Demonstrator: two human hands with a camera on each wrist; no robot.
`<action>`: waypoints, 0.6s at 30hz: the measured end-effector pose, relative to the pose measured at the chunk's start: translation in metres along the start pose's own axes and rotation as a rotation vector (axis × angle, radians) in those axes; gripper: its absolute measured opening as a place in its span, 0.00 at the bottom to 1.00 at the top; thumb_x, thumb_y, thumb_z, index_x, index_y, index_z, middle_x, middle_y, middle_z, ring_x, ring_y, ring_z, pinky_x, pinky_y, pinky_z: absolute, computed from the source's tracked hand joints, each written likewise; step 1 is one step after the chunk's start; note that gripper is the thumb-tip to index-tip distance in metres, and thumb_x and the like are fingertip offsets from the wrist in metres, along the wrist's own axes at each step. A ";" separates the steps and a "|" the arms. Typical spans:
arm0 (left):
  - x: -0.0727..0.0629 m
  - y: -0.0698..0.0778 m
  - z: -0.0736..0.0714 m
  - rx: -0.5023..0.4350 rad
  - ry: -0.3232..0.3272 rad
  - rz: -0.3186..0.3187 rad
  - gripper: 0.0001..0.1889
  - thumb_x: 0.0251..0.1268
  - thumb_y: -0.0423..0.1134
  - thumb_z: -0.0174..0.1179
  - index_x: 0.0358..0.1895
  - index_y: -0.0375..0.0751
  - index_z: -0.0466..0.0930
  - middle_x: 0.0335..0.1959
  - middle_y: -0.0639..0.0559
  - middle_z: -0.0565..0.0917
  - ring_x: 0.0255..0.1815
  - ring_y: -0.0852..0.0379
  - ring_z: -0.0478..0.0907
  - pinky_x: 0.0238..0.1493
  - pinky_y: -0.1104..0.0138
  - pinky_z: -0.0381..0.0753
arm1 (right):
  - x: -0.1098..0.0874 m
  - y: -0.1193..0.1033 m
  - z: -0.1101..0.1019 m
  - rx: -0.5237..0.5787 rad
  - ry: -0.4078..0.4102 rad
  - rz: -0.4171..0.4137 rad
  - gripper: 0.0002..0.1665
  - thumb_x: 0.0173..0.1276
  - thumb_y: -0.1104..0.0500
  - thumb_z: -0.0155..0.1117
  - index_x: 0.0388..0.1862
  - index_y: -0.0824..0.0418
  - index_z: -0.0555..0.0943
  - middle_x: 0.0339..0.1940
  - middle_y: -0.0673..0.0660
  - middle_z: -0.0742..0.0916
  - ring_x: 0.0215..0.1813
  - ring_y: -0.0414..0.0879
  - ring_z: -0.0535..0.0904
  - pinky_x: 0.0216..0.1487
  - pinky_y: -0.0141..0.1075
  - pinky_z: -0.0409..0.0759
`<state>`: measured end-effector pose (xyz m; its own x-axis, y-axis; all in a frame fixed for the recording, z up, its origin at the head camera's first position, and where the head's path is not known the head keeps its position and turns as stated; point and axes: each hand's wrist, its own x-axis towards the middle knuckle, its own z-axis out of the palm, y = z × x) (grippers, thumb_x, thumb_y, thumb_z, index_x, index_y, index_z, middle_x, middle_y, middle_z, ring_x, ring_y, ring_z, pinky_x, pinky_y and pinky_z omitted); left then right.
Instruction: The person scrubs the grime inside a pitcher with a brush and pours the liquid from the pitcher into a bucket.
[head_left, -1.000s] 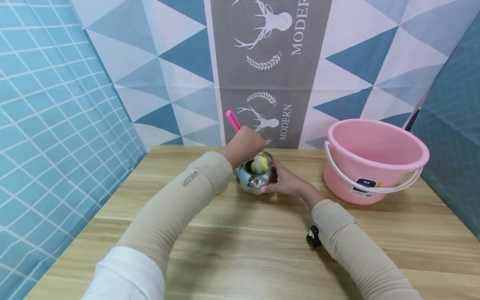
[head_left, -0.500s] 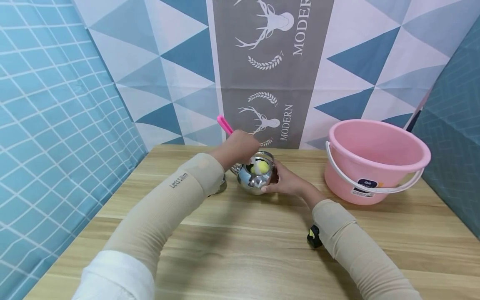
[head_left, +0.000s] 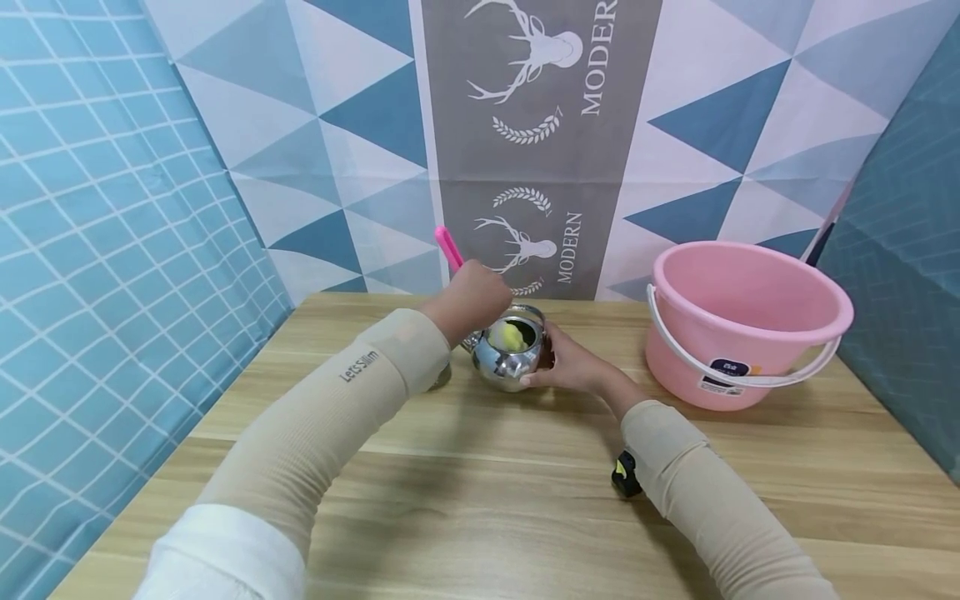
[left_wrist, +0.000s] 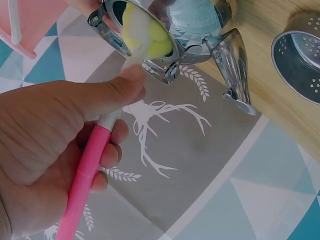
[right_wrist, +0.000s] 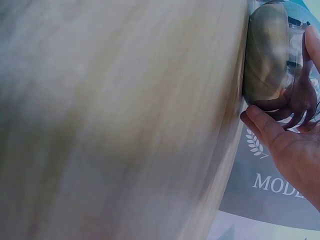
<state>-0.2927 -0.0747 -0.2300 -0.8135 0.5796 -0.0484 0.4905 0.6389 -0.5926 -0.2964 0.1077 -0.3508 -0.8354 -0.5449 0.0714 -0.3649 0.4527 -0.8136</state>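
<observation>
In the head view my left hand (head_left: pixel 472 296) grips a sponge brush by its pink and white handle (left_wrist: pixel 87 170). Its yellow sponge head (head_left: pixel 510 337) sits inside the mouth of a shiny steel teapot (head_left: pixel 501 367). The left wrist view shows thumb and fingers wrapped round the handle, close above the pot's opening. My right hand (head_left: pixel 573 362) holds the teapot's right side, thumb in front; in the right wrist view its fingers lie against the mirrored body. The pot stands on the table, its spout (left_wrist: pixel 232 70) pointing left in the head view.
A perforated steel strainer basket (left_wrist: pixel 300 55) stands left of the teapot, partly behind my left forearm. The pink bucket (head_left: pixel 720 375) with a white handle is at the right. A small black and yellow object (head_left: pixel 625 475) lies beside my right sleeve on the wooden table (head_left: pixel 465 517).
My left hand has shifted a little left and down, and the brush handle with it. The sponge has moved leftward inside the teapot. My right hand keeps its hold in place.
</observation>
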 end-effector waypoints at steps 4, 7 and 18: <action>0.002 0.001 0.001 0.015 -0.018 -0.039 0.06 0.63 0.33 0.58 0.34 0.46 0.85 0.30 0.53 0.85 0.31 0.56 0.80 0.35 0.62 0.79 | 0.000 0.001 0.001 -0.013 0.010 0.005 0.61 0.55 0.58 0.77 0.78 0.63 0.47 0.71 0.66 0.66 0.73 0.58 0.59 0.73 0.52 0.53; 0.006 0.000 0.003 0.015 -0.020 -0.057 0.06 0.62 0.32 0.59 0.33 0.46 0.85 0.30 0.54 0.85 0.30 0.56 0.79 0.35 0.62 0.79 | 0.007 0.016 0.004 -0.016 0.034 -0.004 0.62 0.53 0.55 0.79 0.77 0.60 0.49 0.70 0.62 0.68 0.71 0.55 0.62 0.73 0.50 0.55; 0.017 -0.003 0.009 -0.003 -0.028 -0.066 0.05 0.58 0.33 0.60 0.32 0.45 0.84 0.29 0.54 0.83 0.30 0.55 0.78 0.36 0.61 0.78 | 0.009 0.016 0.004 0.002 0.048 -0.058 0.58 0.53 0.56 0.79 0.75 0.60 0.53 0.66 0.62 0.71 0.69 0.56 0.65 0.72 0.51 0.57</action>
<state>-0.3104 -0.0716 -0.2367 -0.8527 0.5214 -0.0318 0.4362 0.6772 -0.5926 -0.3082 0.1073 -0.3659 -0.8318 -0.5355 0.1460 -0.4123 0.4202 -0.8083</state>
